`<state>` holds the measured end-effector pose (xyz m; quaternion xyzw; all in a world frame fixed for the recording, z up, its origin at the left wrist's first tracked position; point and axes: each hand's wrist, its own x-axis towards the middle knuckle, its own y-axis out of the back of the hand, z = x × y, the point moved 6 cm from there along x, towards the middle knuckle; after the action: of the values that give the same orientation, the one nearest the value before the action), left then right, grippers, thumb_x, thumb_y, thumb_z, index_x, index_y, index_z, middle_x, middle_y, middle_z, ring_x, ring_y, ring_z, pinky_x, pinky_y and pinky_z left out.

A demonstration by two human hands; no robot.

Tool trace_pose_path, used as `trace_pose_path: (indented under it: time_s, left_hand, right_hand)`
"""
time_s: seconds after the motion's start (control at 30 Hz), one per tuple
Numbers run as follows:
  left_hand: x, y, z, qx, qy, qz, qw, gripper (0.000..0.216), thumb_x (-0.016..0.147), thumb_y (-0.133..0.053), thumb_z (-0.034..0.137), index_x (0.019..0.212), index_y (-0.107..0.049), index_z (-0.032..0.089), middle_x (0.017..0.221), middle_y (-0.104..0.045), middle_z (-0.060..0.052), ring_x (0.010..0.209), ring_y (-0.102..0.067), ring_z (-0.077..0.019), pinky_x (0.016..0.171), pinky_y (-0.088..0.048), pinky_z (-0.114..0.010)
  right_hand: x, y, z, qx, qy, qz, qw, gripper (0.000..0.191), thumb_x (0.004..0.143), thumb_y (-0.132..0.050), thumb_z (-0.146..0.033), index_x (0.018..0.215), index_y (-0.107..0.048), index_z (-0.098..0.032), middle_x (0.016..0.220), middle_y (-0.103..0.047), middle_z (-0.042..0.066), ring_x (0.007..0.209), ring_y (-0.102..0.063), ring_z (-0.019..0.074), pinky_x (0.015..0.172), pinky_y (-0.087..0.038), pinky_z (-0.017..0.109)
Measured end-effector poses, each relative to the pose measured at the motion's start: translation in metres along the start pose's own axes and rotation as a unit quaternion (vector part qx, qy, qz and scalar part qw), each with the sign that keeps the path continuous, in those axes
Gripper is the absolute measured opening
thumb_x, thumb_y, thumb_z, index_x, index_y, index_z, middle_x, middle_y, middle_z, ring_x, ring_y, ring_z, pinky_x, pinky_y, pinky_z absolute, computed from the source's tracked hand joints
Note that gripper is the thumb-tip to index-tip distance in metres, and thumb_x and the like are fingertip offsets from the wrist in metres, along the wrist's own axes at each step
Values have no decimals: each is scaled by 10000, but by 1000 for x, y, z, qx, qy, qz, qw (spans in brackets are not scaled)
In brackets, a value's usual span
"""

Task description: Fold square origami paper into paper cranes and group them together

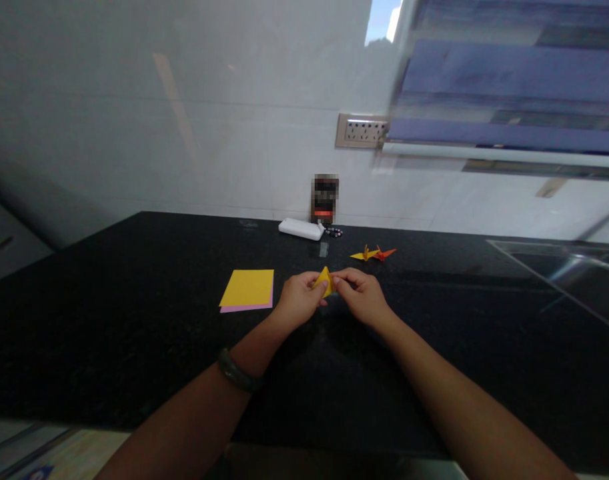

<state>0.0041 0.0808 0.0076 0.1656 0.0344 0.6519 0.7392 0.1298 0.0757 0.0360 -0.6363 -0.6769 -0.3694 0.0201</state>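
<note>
Found folded yellow paper (325,283) over the middle of the black countertop (109,320), roughly midway between back and front edges, peak pointing up. Recorded left hand (300,297) grasping the paper from the left, thumb flat on the near face, fingers partly hidden behind. Recorded right hand (363,295) pinching the paper's right side between thumb and forefinger. Could not confirm contact between the lower tip and the countertop. Sighted dark green bangle (238,372) on left wrist. Logged yellow square sheet (249,287) atop pink sheet (247,309), left of left hand, well in from the countertop's left edge, pink showing along front and right sides. Observed yellow crane (366,254) and orange crane (381,254) right of middle, closer to back edge than front. Could not determine contact between the two. Located white oblong case (300,229) near back edge, with bead strap (334,232) at its right end. Noted dark item (325,193) just behind, too blurred to identify. Noted wall socket (363,130) above back edge.
</note>
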Motion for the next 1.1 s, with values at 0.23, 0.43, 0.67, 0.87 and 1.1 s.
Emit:
trace_pose_path:
  time_s: [0.23, 0.43, 0.67, 0.87, 1.1]
  left_hand:
    - [1, -5, -4, -128, 91, -8, 988, 200, 763, -442, 180, 882, -590, 117, 581, -600, 0, 489, -604, -117, 452, -455, -194]
    - [-3, -10, -2, -245, 139, -28, 959, 134, 779, -479, 199, 826, -556, 99, 582, -590, -9, 489, -615, -118, 448, -459, -174]
    - [-4, -13, -1, -275, 129, -61, 951, 205, 786, -513, 280, 820, -581, 90, 690, -637, -61, 534, -627, -118, 476, -471, -175]
    - [-5, -12, 1, -242, 110, -56, 962, 236, 739, -581, 294, 857, -594, 90, 698, -644, -59, 578, -635, -124, 515, -481, -183]
    - [-5, -14, 1, -252, 112, -75, 958, 256, 794, -502, 318, 876, -587, 91, 730, -651, -72, 580, -633, -115, 517, -477, -180]
  right_hand:
    - [1, 3, 3, -26, -3, 5, 1000, 188, 778, -468, -218, 792, -648, -163, 747, -633, 37, 669, -567, 135, 613, -438, 252]
    - [1, 5, 6, -49, 12, 14, 999, 189, 799, -442, -230, 813, -617, -160, 764, -617, 42, 679, -550, 139, 613, -428, 254]
    - [0, 4, 10, -53, -8, 8, 999, 207, 822, -397, -236, 828, -587, -155, 770, -606, 50, 645, -544, 138, 586, -426, 252]
    - [0, 5, 9, -52, -4, 13, 999, 203, 817, -404, -241, 818, -591, -165, 746, -604, 44, 642, -545, 142, 595, -432, 260]
    - [0, 7, 8, -56, 2, 19, 998, 207, 816, -404, -237, 822, -600, -172, 757, -608, 45, 658, -554, 148, 596, -436, 264]
